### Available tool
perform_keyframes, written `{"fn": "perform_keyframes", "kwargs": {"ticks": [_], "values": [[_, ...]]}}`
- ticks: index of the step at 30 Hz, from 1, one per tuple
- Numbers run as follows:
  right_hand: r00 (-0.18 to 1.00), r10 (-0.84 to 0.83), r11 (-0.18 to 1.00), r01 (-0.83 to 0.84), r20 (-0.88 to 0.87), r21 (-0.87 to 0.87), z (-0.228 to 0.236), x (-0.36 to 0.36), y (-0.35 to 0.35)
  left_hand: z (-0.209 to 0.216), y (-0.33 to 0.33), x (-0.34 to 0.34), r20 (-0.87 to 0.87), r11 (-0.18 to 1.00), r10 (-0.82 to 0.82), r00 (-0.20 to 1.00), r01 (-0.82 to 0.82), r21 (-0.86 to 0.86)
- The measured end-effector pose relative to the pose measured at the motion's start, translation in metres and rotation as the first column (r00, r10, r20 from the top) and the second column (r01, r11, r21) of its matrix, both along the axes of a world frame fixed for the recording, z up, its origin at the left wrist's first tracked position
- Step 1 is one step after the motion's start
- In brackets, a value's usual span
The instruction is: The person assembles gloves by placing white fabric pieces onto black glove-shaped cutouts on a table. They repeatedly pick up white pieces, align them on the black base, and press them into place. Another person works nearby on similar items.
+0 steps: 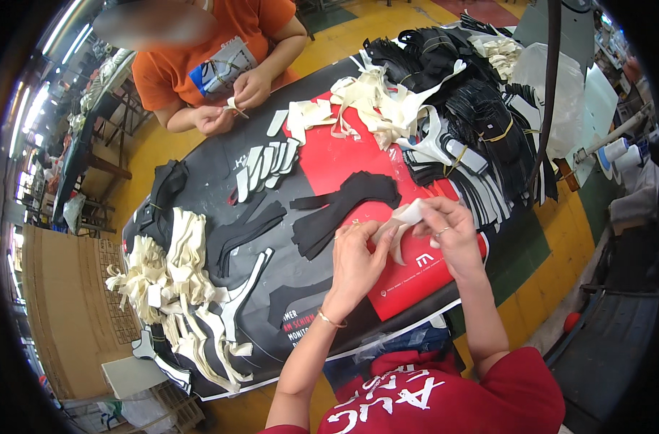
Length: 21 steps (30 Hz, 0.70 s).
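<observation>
Over the red part of the table covering, my left hand point(357, 262) and my right hand point(452, 230) hold a small cream-and-white fabric piece point(410, 214) between them. Fingers of both hands are pinched on it, and a loose cream end hangs below. Just beyond my left hand lies a stack of black cut fabric pieces point(352, 205). A curved black piece point(289, 298) rests to the left of my left wrist. Past my right hand sits a fanned pile of black-and-white pieces point(481, 192).
Cream strips point(188, 246) are heaped at the table's left end. Black bundles point(481, 108) and cream scraps point(369, 98) are piled at the far right. White pieces point(264, 166) lie in a row near the far edge. Across the table, a person in an orange shirt point(206, 61) handles a small piece.
</observation>
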State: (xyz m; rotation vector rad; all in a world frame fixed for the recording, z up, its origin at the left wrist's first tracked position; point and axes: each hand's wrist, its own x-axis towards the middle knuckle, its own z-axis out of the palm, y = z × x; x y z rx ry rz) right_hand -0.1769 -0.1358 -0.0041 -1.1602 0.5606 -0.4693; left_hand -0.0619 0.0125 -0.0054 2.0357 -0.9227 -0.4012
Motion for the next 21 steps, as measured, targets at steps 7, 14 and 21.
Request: {"fn": "perform_keyframes", "kwargs": {"ticks": [7, 14, 21], "values": [[0.971, -0.221, 0.953, 0.235, 0.093, -0.192, 0.008, -0.012, -0.006, 0.005, -0.009, 0.010, 0.030, 0.993, -0.095, 0.995, 0.096, -0.068], [0.953, -0.290, 0.947, 0.299, 0.087, -0.120, 0.006, -0.011, -0.011, 0.011, -0.011, 0.010, 0.154, 0.988, -0.131, 0.979, 0.142, -0.059], [0.887, -0.427, 0.904, 0.423, 0.175, 0.059, 0.004, -0.013, -0.019, 0.004, 0.003, 0.011, 0.244, 0.991, -0.057, 0.968, 0.085, -0.105]]}}
